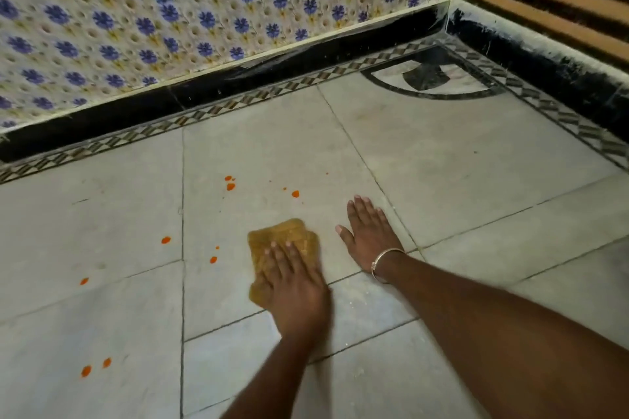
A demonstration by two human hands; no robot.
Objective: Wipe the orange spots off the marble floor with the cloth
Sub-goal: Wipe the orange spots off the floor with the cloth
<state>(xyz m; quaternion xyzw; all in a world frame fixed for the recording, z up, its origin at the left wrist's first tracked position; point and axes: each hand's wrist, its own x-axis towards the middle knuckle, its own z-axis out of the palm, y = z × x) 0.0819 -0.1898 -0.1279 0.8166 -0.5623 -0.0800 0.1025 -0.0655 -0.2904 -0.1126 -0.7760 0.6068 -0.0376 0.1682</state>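
Two bare forearms reach in from the lower edge of the view, and the left hand (296, 286) lies flat on the cloth (284, 248), its fingers (277, 253) slightly spread and pressing down rather than pinching; the motion blur makes it hard to say whether the thumb hooks the cloth's near edge. The right hand (369, 230) is planted palm-down on the marble floor (442, 160) just beside the cloth, fingers together and the thumb out, holding nothing, with a thin bangle (386, 260) at the wrist; it looks like a prop for body weight. That cloth is a small ochre square, rumpled and limp, so it should be light, soft and apt to bunch or slide under a sideways push; a flat palm over its middle, with the fingertips pinning the leading edge, seems the surest hold. Orange spots (230, 186) remain ahead of the cloth, with more to its left (165, 240) and nearer the camera on the left (86, 371), all apart from it. Polished stone should let the cloth glide, though the spots may smear if still wet.
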